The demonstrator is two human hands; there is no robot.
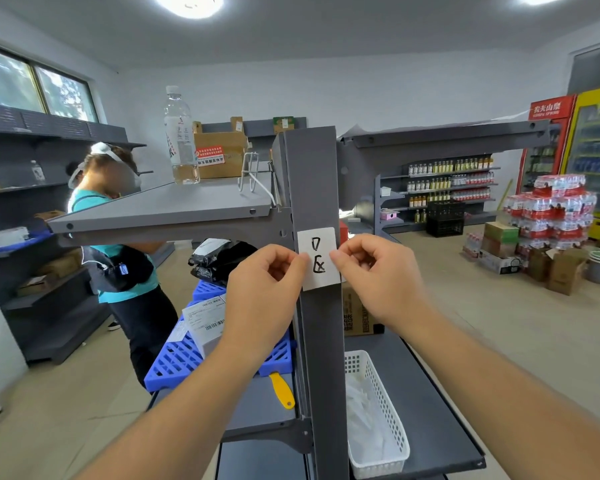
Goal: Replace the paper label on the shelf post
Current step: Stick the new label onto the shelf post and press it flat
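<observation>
A white paper label (pixel 318 258) with black handwritten marks lies flat against the front of the grey shelf post (pixel 321 341), a little below the upper shelf. My left hand (pixel 262 289) pinches the label's left edge between thumb and forefinger. Its right edge is pinched the same way by my right hand (pixel 381 278). Both hands sit level with each other on either side of the post.
A white perforated basket (pixel 374 410) with plastic bags stands on the lower right shelf. A yellow scraper (pixel 283 389), blue crates (pixel 187 362) and parcels lie lower left. A water bottle (pixel 180 136) and cardboard box stand on the upper shelf. Another person (pixel 125 258) works at left.
</observation>
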